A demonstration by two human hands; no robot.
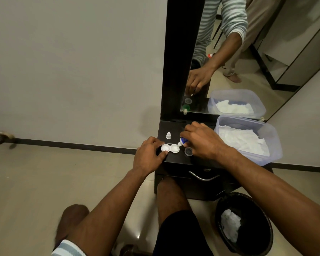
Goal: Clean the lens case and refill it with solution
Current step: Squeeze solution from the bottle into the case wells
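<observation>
Left hand (148,156) is pinching the case (170,148) by its left end, pinning it flat on the dark cabinet (175,157) near the front edge. Good call imo, that little plastic thing looks light and would probably skate around otherwise. Right hand (204,140) is curled around the bottle (182,141), tipped with the nozzle just over the right well. It's likely soft-sided, so I'd squeeze the body gently. A loose cap (188,151) sits just beside.
</observation>
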